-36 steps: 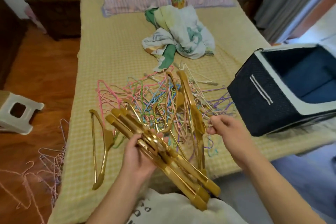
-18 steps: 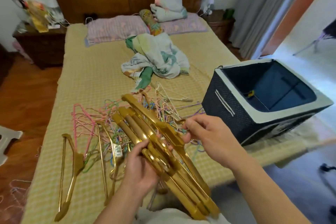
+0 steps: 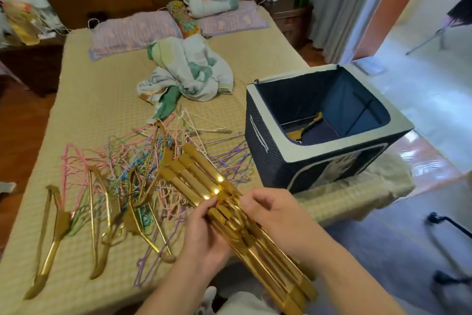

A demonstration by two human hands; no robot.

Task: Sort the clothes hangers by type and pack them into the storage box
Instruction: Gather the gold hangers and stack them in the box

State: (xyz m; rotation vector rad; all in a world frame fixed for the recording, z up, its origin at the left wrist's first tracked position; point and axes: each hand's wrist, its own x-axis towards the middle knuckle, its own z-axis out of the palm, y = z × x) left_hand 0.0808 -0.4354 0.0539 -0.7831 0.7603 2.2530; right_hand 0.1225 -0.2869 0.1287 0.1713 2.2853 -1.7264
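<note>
1. Both hands, left hand [image 3: 204, 235] and right hand [image 3: 270, 215], now grasped the bundle of glossy gold plastic hangers [image 3: 229, 212] at the bed's near edge; the right had just joined.
2. Thin coloured wire hangers [image 3: 122, 161] lay unsorted mid-bed.
3. The open navy fabric storage box [image 3: 270, 161], at the right edge, held one gold hanger.

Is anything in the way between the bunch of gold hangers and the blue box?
Nothing visible blocks the way. Both hands, left hand and right hand, hold the bunch of gold hangers near the bed's edge. The storage box stands open-topped to the right, with one gold hanger already inside.
</note>
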